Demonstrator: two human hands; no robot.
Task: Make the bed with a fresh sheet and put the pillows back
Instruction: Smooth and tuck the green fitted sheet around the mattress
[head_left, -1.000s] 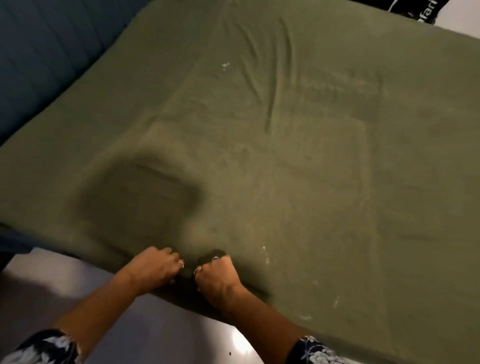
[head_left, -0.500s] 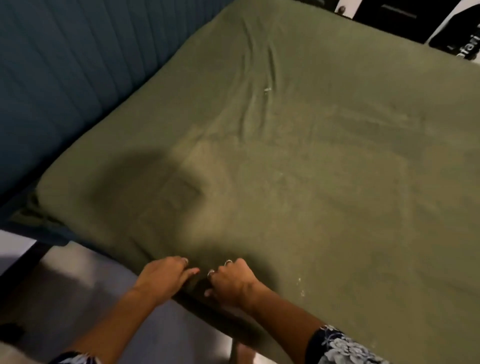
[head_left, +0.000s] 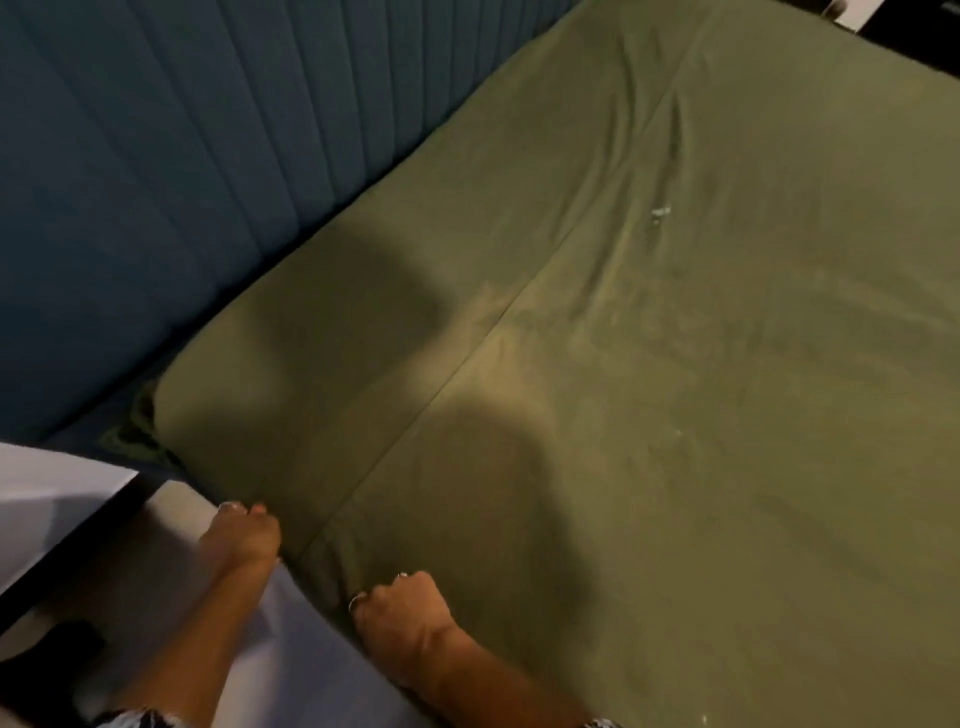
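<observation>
Now hands apart, left hand (head_left: 241, 535) nearer sheet (head_left: 649, 395) corner

Dim, warm light (soft motion blur); dark shadows cross the sheet (head_left: 675, 415).

We look down on a bed (head_left: 171, 410) covered by an olive-green sheet (head_left: 701, 415) stretched across the whole mattress top. A long straight crease runs diagonally from the near edge up toward the far side, and softer wrinkles gather further up. A few small pale flecks (head_left: 661, 212) lie on the cloth. Along the left, the sheet meets a dark blue padded headboard (head_left: 182, 182) with vertical channels. At the near left corner, the sheet wraps down over the mattress edge, above pale floor (head_left: 306, 660).
</observation>
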